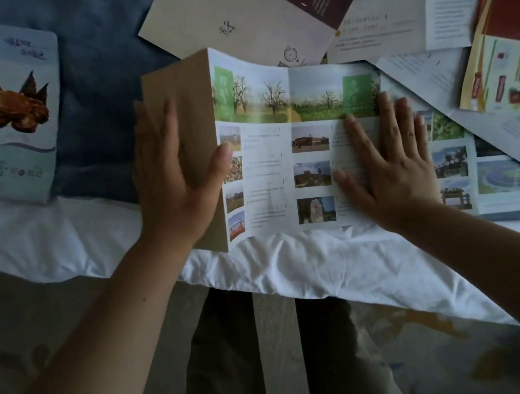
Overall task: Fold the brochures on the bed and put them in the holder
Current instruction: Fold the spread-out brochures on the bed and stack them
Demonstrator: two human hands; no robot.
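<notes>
A brochure (279, 150) with tree photos and small pictures lies near the bed's front edge. Its left panel, plain tan on the back, stands raised. My left hand (173, 174) holds that panel, fingers on the tan side and thumb on the printed side. My right hand (390, 164) lies flat with spread fingers, pressing the brochure's right panel onto the bed. At the far left lies a folded brochure (8, 107) with a picture of brown food. No holder is in view.
Several unfolded brochures (426, 19) overlap across the back right of the bed. A white sheet (291, 267) covers the front edge, with a blue cover (102, 85) behind. The floor and my legs show below.
</notes>
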